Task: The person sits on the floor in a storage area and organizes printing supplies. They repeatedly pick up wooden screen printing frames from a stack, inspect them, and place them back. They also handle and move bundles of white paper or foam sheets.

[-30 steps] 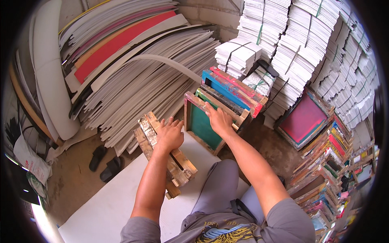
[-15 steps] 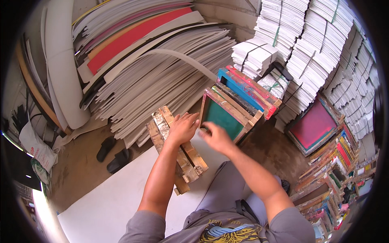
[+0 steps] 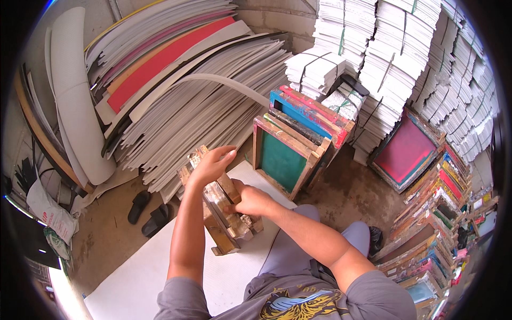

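On the white board in front of me stand several worn wooden screen frames, held on edge side by side and stained with brown tape and paint. My right hand closes round the rightmost frame from its right side, with the thumb on top. Over the far end of the frames lies my left hand, its fingers stretched out toward the right; whether its palm presses on the wood is hidden. Just beyond my hands, a frame with green mesh leans upright against other frames.
A white board lies under the frames. Black slippers rest on the floor at left. Stacked sheets rise behind, and tied white paper bundles stand at the back right. A pink-mesh frame and several coloured frames line the right.
My right hand has come left and down onto the rightmost frame and gripped it. My left hand has shifted left, across the far end. The frames are tilted apart more, and the view has moved slightly.
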Demonstrator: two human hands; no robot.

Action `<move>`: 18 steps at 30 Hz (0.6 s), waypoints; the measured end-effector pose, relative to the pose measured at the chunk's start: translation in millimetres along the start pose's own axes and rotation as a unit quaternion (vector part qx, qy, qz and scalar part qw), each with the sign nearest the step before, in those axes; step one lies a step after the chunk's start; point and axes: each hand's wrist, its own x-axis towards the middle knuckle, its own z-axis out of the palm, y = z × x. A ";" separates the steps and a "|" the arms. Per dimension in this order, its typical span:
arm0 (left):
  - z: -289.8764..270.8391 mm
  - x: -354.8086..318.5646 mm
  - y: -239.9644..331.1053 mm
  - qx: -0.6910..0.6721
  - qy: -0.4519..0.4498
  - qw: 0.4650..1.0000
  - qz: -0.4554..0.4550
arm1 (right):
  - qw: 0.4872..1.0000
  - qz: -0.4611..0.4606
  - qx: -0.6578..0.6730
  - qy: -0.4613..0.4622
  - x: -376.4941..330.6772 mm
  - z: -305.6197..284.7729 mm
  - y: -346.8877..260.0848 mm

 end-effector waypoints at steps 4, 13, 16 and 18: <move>-11.7 -41.3 -1.0 0.059 0.081 0.995 0.025 | 1.000 -0.009 0.013 0.017 0.8 3.9 5.0; 30.9 -87.8 -44.4 0.161 0.205 0.965 -0.030 | 0.996 -0.052 0.031 0.064 12.3 19.2 35.7; 50.5 -102.8 -33.1 0.210 0.178 0.959 -0.062 | 0.994 -0.057 0.054 0.080 10.8 17.7 37.5; 55.1 -103.7 -39.8 0.212 0.194 0.957 -0.042 | 0.994 -0.051 0.064 0.073 5.6 13.3 31.3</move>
